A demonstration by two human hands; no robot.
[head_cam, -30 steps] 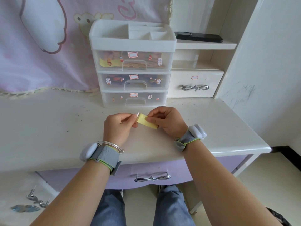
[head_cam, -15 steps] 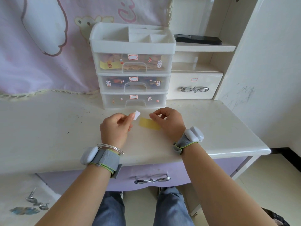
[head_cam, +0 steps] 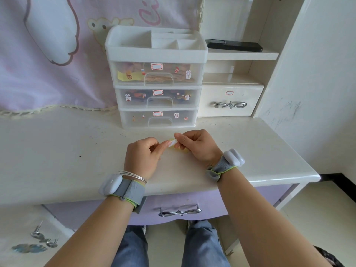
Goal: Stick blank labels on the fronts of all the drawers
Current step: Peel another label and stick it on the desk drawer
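The right hand (head_cam: 196,146) has come across to meet the left hand (head_cam: 143,157), both pinching the small label (head_cam: 172,143) above the yellow backing sheet (head_cam: 180,150). It may curl and stick to fingertips.

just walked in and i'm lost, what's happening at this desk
A person seated at the desk is labelling drawers. The left hand and right hand meet over the desktop, pinching a small white label, with a yellow backing sheet under the right hand. The three clear organiser drawers and the white drawer already carry red-bordered labels. The purple desk drawer shows none.
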